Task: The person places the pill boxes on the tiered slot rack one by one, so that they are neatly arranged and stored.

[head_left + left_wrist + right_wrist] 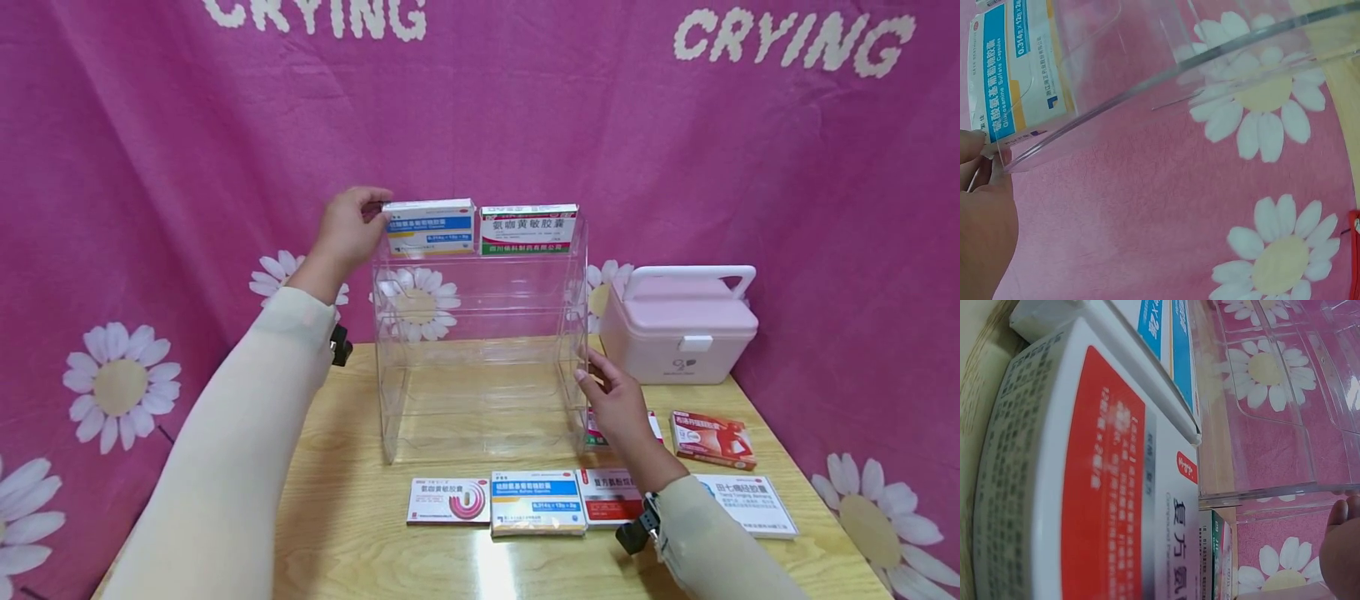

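Observation:
A clear acrylic display rack (480, 387) with stepped tiers stands on the table. On its top tier are a blue-and-white medicine box (429, 229) at left and a green-and-red-banded medicine box (528, 230) at right. My left hand (351, 232) grips the rack's upper left corner, with its thumb close against the end of the blue-and-white box (1019, 69). Lower down, my right hand (621, 408) pinches the rack's right side edge between thumb and fingers. Only a few fingertips of that hand (1342, 540) show in the right wrist view.
A row of medicine boxes lies before the rack: a white-and-pink one (448, 501), a blue one (537, 502), a red one (609, 498) and a white one (753, 504). Behind them are an orange-red box (712, 439) and a partly hidden box (596, 437). A pink carry case (678, 333) stands back right.

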### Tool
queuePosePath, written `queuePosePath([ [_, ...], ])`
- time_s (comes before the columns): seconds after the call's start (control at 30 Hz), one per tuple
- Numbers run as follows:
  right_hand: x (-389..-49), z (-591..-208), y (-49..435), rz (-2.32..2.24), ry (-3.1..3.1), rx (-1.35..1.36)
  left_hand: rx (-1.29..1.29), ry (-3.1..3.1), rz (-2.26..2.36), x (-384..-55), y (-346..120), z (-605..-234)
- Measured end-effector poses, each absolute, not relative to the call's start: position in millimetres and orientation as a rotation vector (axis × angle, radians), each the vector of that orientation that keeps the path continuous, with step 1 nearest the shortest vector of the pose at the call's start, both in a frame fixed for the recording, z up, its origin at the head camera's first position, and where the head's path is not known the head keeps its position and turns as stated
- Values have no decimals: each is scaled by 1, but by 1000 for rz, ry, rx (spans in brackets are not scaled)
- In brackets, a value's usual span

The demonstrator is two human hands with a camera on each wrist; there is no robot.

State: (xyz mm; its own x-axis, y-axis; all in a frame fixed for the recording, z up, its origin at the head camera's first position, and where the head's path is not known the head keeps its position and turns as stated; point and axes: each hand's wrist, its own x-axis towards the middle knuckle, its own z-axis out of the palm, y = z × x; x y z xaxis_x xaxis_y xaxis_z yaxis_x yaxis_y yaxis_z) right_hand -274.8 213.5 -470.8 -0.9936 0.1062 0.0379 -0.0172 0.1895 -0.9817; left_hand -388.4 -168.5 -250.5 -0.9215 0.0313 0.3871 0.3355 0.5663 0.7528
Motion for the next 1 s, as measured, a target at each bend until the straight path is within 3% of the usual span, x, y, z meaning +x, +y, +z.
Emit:
queuePosePath([
  [0.27,-274,-471,212,1937,-2355,-102,-251,-2133,-1614,-370,-183,-282],
  [0.73,-272,-473,212,1934,-2347,-84,-78,-2103,-1944,-290,-181,-439],
  [1.0,-273,-471,212,1927,-2360,-88,-4,-2116,-1961,-278,-172,-467],
])
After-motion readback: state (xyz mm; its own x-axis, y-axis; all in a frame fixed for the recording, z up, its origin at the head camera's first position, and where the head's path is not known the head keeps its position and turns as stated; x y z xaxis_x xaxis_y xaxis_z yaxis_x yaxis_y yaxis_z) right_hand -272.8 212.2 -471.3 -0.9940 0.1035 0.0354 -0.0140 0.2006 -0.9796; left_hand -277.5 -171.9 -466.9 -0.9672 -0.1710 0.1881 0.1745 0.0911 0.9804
